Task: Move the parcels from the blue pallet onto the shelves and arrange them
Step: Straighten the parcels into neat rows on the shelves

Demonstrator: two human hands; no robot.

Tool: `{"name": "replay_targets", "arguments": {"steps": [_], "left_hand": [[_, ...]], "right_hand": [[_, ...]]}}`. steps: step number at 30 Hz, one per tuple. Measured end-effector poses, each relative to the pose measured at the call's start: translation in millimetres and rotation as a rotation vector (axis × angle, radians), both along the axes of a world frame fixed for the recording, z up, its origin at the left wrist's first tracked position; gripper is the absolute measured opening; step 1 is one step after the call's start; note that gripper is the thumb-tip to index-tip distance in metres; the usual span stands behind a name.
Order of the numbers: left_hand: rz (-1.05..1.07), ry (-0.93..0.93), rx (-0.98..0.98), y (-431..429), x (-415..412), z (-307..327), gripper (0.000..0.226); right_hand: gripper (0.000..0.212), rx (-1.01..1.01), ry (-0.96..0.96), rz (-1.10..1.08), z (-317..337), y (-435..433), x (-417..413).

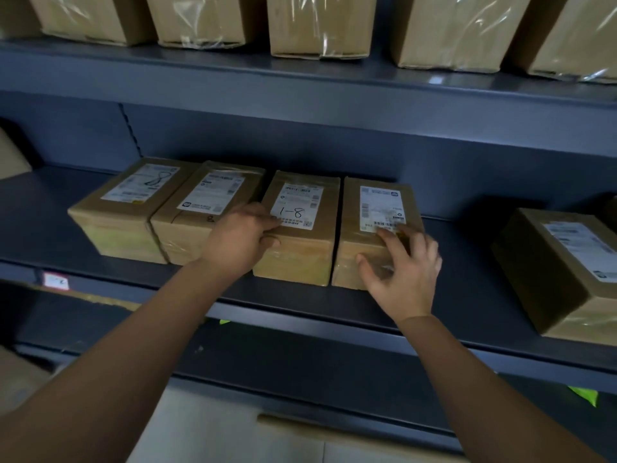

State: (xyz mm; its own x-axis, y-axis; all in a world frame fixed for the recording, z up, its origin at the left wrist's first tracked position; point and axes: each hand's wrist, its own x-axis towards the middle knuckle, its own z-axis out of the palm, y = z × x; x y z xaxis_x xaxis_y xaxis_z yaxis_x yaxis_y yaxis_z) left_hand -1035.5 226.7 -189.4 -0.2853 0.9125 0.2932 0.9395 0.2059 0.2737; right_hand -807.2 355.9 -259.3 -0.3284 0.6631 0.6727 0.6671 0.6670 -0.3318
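Dim-lit, dark blue-grey metal shelving (233, 78) with solid back panel (367, 145).

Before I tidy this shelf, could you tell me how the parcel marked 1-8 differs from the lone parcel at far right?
The 1-8 parcel sits in a close row; the lone parcel stands apart, turned at an angle. The left hand grips the 1-8 parcel; no hand touches the lone parcel. Both are brown cardboard boxes with white labels on top.
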Motion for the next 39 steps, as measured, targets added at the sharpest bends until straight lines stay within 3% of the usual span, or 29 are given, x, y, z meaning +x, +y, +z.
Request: {"name": "replay_targets", "arguments": {"steps": [8, 13, 20, 23, 26, 29, 34, 39], "left_hand": [[0.004, 0.0, 0.021, 3, -1, -3, 0.039], [0.035, 0.015, -0.069, 12, -3, 6, 0.041], [0.068, 0.045, -0.264, 19, -2, 24, 0.039], [0.129, 0.007, -0.369, 27, 14, 42, 0.056], [0.11, 0.027, -0.19, 41, 61, 53, 0.055], [-0.057, 0.031, -0.095, 66, 132, 57, 0.051], [-0.297, -0.057, -0.122, 112, 256, 54, 0.072], [-0.433, -0.085, -0.192, 152, 340, 25, 0.088]], "right_hand": [[0.061, -0.048, -0.109, 0.007, 15, -7, 7], [0.083, -0.089, -0.236, -0.053, 25, -9, 30], [0.07, -0.005, -0.229, -0.257, 25, -9, 86], [0.065, -0.002, -0.207, -0.321, 26, -2, 116], [0.061, -0.03, -0.222, -0.348, 33, 5, 151], [0.058, -0.018, -0.226, -0.392, 53, 17, 190], [0.062, -0.031, -0.194, -0.573, 82, 45, 270], [0.077, -0.32, -0.229, -0.713, 80, 73, 348]]}}
